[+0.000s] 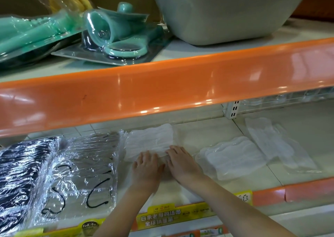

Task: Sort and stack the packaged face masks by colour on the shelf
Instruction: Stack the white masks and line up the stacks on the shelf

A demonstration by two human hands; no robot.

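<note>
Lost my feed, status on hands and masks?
Left hand and right hand flat on white mask pack. Black packs left, more white packs right. Nothing blocking.

We are looking at a shop, at tiered retail shelving whose front edges carry a glossy orange price rail. On the lower shelf's edge we see a yellow printed promotional label with Chinese text and part of a price tag, and a slotted metal upright holds the shelves at the back. The goods we see are all in sales packaging: teal items in clear blister packs above, and plastic-wrapped face masks laid in piles below.
</note>
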